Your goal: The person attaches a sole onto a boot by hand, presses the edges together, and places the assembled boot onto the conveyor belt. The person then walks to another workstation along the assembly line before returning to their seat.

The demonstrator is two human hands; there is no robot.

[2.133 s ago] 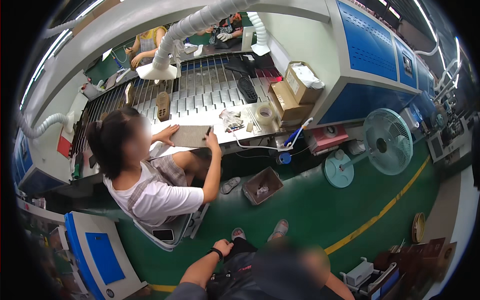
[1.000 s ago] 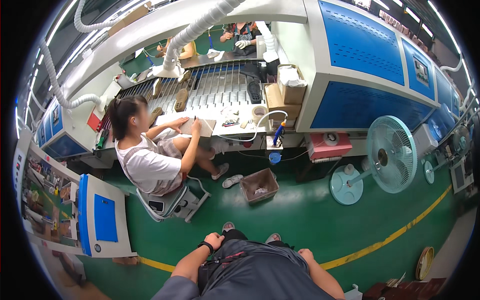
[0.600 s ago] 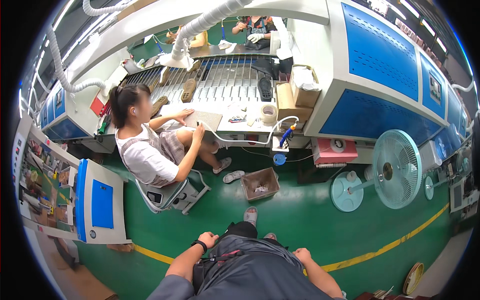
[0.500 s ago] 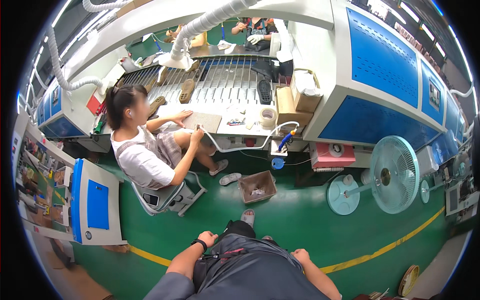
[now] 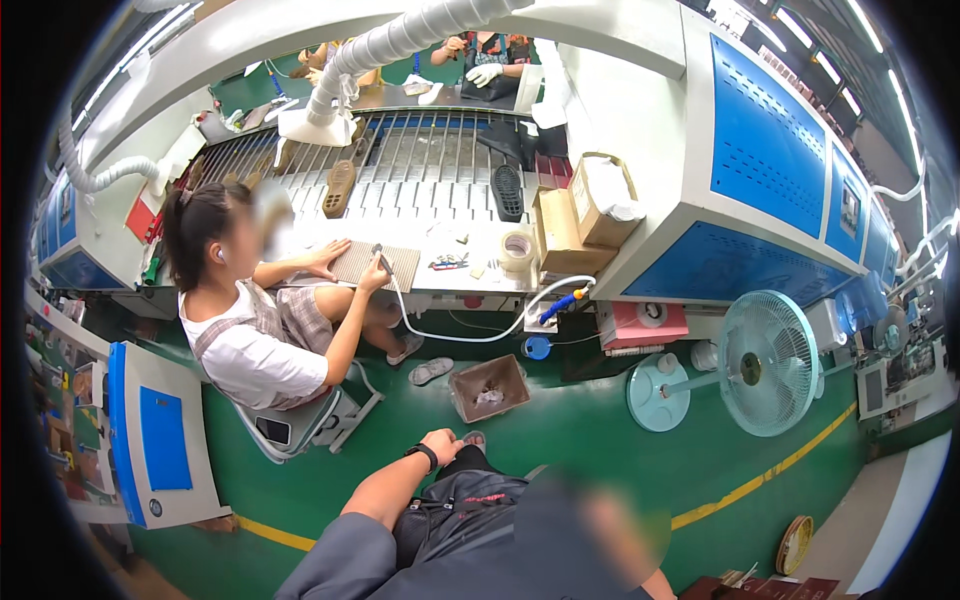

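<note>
Here, the left hand (image 5: 440,445) bends downward; I cannot tell how closed it is or what it holds. The right hand (image 5: 612,533) is too blurry to tell. Ahead of the left hand, not touching it, a bin (image 5: 482,377) sits on the floor (image 5: 575,430): brown, open-topped, with pale scraps (image 5: 490,397) inside.

"What lies ahead of the left hand (image 5: 440,445)?"
"A brown bin (image 5: 500,409), with a grey shoe (image 5: 431,371) just left of it."
"Any way past?"
"Open green floor (image 5: 580,405) between bin and fan (image 5: 768,365). The seated co-worker (image 5: 262,335) blocks the left, and a white hose (image 5: 470,339) sags before the surface (image 5: 415,237)."
</note>
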